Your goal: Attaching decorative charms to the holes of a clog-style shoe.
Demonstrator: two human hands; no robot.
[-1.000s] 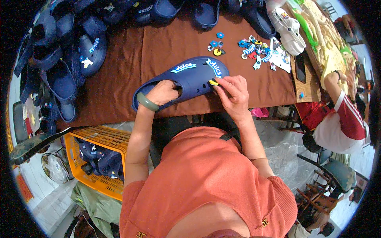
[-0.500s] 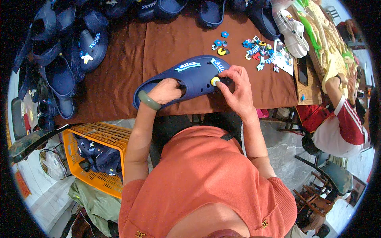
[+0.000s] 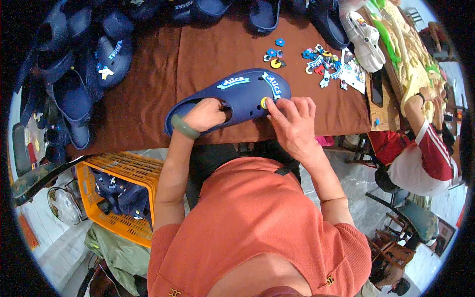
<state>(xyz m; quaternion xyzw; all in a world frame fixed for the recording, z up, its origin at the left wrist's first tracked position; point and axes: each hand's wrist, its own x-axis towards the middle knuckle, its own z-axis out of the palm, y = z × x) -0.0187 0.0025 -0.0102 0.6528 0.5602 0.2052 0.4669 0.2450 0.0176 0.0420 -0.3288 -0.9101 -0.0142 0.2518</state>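
Observation:
A navy clog (image 3: 205, 94) lies on the brown cloth, its toe pointing right. My left hand (image 3: 204, 117) reaches into its foot opening and holds it, fingertips hidden inside. Two blue-and-white banner-shaped charms sit on its upper: one charm (image 3: 233, 82) along the middle, another charm (image 3: 271, 85) near the toe. At a hole beside the toe is a small round yellow charm (image 3: 263, 103). My right hand (image 3: 294, 119) has its thumb and bent fingers at that charm, partly covering it.
Loose charms (image 3: 324, 64) lie in a pile beyond my right hand, with a smaller group (image 3: 275, 54) nearer the clog. Navy clogs (image 3: 71, 96) crowd the left and far edges. A white clog (image 3: 363, 42), phone (image 3: 377, 90), orange crate (image 3: 118, 230) and another person's arm (image 3: 416, 111) surround the workspace.
My right hand has come down and slightly left, its thumb now pressed against the yellow charm, which sits closer to the clog. My left hand stays inside the clog.

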